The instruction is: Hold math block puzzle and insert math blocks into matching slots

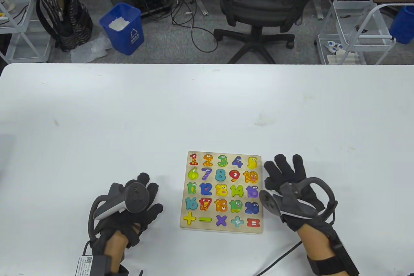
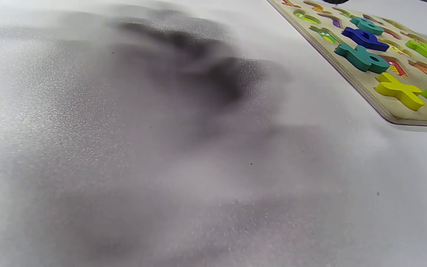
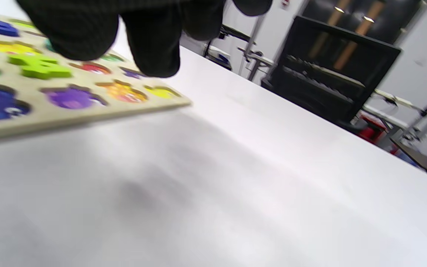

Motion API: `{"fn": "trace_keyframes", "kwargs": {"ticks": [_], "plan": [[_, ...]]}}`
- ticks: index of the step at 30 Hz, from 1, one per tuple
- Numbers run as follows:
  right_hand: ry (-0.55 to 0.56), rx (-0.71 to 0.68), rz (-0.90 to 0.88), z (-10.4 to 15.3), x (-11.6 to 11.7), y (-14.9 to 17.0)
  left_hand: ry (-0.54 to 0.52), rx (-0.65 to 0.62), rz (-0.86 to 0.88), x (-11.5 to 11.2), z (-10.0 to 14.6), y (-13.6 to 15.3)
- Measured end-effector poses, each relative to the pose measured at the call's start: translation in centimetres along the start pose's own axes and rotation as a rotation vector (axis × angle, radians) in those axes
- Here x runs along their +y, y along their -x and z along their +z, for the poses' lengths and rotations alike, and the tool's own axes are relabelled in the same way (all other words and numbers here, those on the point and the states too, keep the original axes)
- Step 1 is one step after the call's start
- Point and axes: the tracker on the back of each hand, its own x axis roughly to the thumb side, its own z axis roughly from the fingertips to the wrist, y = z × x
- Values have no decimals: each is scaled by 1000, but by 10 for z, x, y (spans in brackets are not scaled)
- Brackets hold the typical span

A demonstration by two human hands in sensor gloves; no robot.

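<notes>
The wooden math puzzle board (image 1: 184, 222) lies flat on the white table, its slots filled with colourful number and sign blocks such as the yellow plus (image 1: 189, 217). The board also shows in the left wrist view (image 2: 369, 94) and in the right wrist view (image 3: 87, 116). My left hand (image 1: 142, 198) rests on the table left of the board, apart from it, fingers loosely spread and holding nothing. My right hand (image 1: 284, 172) is just right of the board's edge, fingers spread, holding nothing. Its fingertips (image 3: 154, 44) hang over the board's edge in the right wrist view.
The white table (image 1: 129, 111) stretches far beyond the board. Past its far edge stand an office chair (image 1: 258, 4), a blue bin (image 1: 124, 28) and a backpack (image 1: 63, 14). A cable (image 1: 281, 258) trails from my right wrist.
</notes>
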Motion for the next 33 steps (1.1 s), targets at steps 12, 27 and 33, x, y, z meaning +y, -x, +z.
{"fn": "trace_keyframes", "kwargs": {"ticks": [12, 27, 33], "plan": [[-363, 288, 5, 0, 29, 55, 14, 4, -4, 0, 0, 0], [-352, 326, 69, -10, 47, 58, 17, -4, -15, 0, -1, -2], [-215, 300, 106, -17, 46, 47, 21, -3, -17, 0, -1, -3]]}}
